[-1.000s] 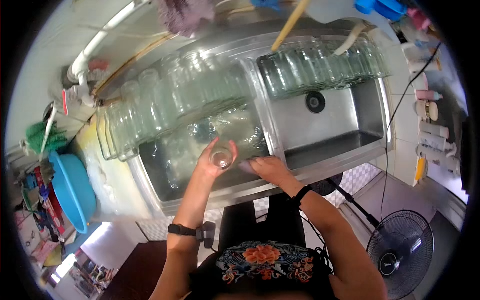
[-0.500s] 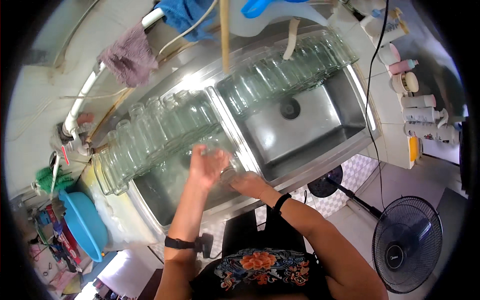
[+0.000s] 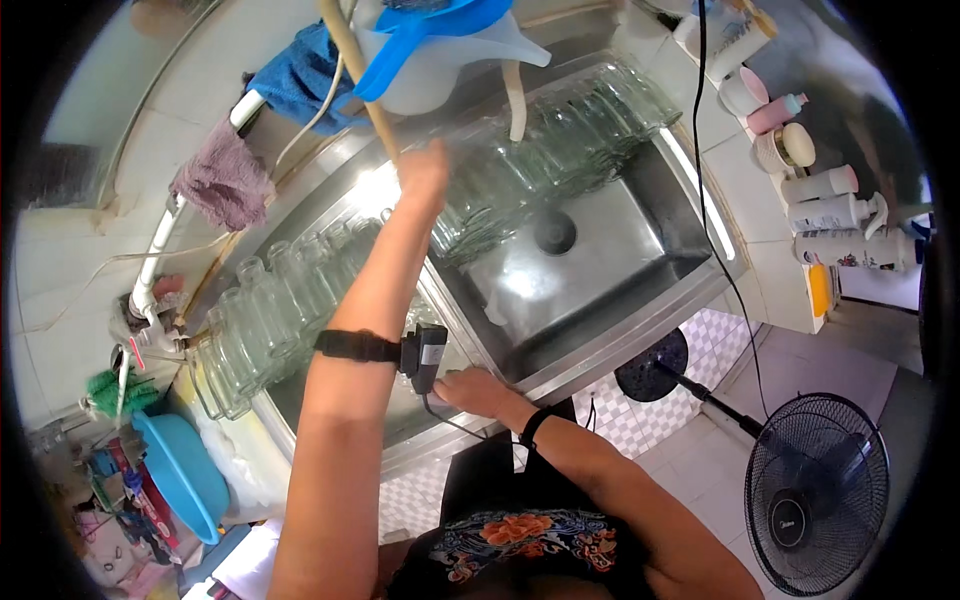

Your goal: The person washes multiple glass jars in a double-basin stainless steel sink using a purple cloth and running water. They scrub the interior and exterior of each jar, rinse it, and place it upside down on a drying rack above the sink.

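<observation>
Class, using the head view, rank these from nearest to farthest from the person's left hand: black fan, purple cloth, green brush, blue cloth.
As seen in the head view, from the left hand:
1. Blue cloth: up and left.
2. Purple cloth: farther left.
3. Green brush: far left, lower down.
4. Black fan: lower right.

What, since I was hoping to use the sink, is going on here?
A person stands at a double sink, rows of glass jars along the back of both basins. Their left hand reaches to the back, by the lower end of a tan tube; whether it grips anything can't be made out. Their right hand is near the front of the left basin; what it holds, if anything, doesn't show.
</observation>
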Demonstrator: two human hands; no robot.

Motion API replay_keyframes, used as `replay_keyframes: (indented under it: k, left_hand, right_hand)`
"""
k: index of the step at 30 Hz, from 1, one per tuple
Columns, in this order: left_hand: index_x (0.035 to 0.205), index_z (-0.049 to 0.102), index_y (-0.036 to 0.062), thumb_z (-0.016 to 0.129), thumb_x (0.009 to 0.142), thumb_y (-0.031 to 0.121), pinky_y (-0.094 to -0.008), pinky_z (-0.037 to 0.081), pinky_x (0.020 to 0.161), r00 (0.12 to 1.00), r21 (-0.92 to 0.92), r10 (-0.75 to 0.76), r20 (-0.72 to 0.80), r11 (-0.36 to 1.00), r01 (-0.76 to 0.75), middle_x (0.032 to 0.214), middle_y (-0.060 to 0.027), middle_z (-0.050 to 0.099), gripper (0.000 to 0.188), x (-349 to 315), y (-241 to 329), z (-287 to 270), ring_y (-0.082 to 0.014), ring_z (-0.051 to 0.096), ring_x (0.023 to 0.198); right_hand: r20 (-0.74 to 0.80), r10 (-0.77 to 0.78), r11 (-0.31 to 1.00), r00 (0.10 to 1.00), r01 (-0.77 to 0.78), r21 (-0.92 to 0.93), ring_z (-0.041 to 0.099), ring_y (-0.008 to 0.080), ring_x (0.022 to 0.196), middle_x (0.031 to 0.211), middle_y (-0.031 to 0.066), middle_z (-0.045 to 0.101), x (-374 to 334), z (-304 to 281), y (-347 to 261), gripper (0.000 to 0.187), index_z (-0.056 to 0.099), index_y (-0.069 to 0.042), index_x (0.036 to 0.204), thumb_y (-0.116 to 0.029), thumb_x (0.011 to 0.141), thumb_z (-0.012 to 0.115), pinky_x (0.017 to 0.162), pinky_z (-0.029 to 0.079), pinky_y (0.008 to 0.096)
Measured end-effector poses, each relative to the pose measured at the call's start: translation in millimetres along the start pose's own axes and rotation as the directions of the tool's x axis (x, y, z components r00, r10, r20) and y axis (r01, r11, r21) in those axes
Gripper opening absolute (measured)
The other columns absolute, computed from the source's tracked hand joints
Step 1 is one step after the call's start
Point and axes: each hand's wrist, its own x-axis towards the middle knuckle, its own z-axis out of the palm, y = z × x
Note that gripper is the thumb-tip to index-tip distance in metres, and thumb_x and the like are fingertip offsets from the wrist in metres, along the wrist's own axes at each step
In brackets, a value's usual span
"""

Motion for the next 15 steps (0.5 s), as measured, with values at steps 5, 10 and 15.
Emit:
replay_keyframes:
  k: [5,10,15]
  left_hand:
    - [0.103,0.060,-0.0140,0.058,0.083,0.044,-0.0429,0.047,0.087,0.997,0.142,-0.063,0.036,0.988,0.057,0.104,-0.0302,0.062,0.061,4,-4,17,-0.0387,0.060,0.100]
    - [0.107,0.061,-0.0126,0.057,0.081,0.047,-0.0427,0.046,0.093,1.000,0.319,0.024,-0.002,0.947,-0.022,0.109,-0.0321,0.061,0.065,4,-1,11,-0.0417,0.059,0.107]
    - [0.114,0.057,-0.0121,0.057,0.082,0.050,-0.0426,0.041,0.099,0.988,0.346,0.119,-0.094,0.935,-0.080,0.117,-0.0333,0.056,0.070,-23,3,-6,-0.0410,0.053,0.115]
  right_hand:
    - [-0.035,0.007,0.998,0.999,-0.009,-0.058,0.061,0.0251,0.060,0.071,0.0068,0.053,-6,3,5,0.013,0.053,-0.008,0.084,-0.020,0.083,0.059,0.050,0.049,0.0374]
    - [-0.035,0.016,0.997,0.999,-0.018,-0.068,0.061,0.0252,0.058,0.069,0.0067,0.053,-4,8,4,0.019,0.054,-0.009,0.081,-0.025,0.081,0.064,0.049,0.049,0.0371]
    - [0.174,0.032,0.995,0.984,-0.014,-0.099,0.065,0.0224,0.065,0.074,0.0065,0.057,6,-12,-5,0.012,0.055,-0.010,0.084,-0.021,0.085,0.056,0.056,0.053,0.0351]
